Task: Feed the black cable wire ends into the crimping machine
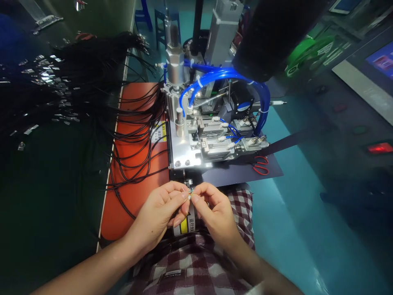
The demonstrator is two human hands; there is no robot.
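Note:
My left hand (164, 209) and my right hand (216, 211) meet fingertip to fingertip above my lap, at the machine's near edge. Both pinch fine, light-coloured wires (190, 194), whose ends show only as small strands between the thumbs. How the wires divide between the two hands is hidden by the fingers. Just beyond them stands a metal machine (187, 156) with clamps and blue air tubes (227, 73). A black cable (123, 205) runs across the orange mat towards my left wrist.
Several black cables (135, 135) lie over the orange mat (113, 223), with a large dark bundle (89, 61) further left. Red-handled scissors (260, 165) rest on the dark board right of the machine. A green reel (310, 53) and a screen (382, 61) stand at the right.

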